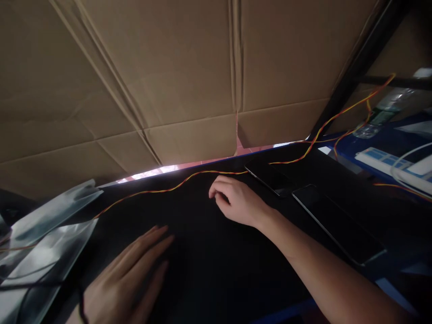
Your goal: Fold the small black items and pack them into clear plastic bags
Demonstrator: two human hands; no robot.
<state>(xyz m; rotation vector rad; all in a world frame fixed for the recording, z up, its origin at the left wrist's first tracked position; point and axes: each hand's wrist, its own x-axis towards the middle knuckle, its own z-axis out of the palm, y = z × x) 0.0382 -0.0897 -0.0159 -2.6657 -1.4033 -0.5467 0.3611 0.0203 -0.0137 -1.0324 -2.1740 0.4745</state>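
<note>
My left hand (128,274) lies flat, palm down and fingers together, on a black surface (209,261) in the near left. My right hand (236,200) reaches further out with its fingers curled down onto the same black surface; I cannot tell whether it pinches anything. A twisted red-and-yellow wire (168,189) runs across the black surface just beyond the right hand. Two dark flat slabs like phones or tablets, one nearer (337,222) and one further back (270,177), lie to the right of the right arm.
Flattened brown cardboard (189,76) walls off the back. Silvery plastic bags (47,234) lie at the left. At the right stand a black frame post (357,58), a plastic bottle (384,110) and a white power strip (391,164) on a blue table.
</note>
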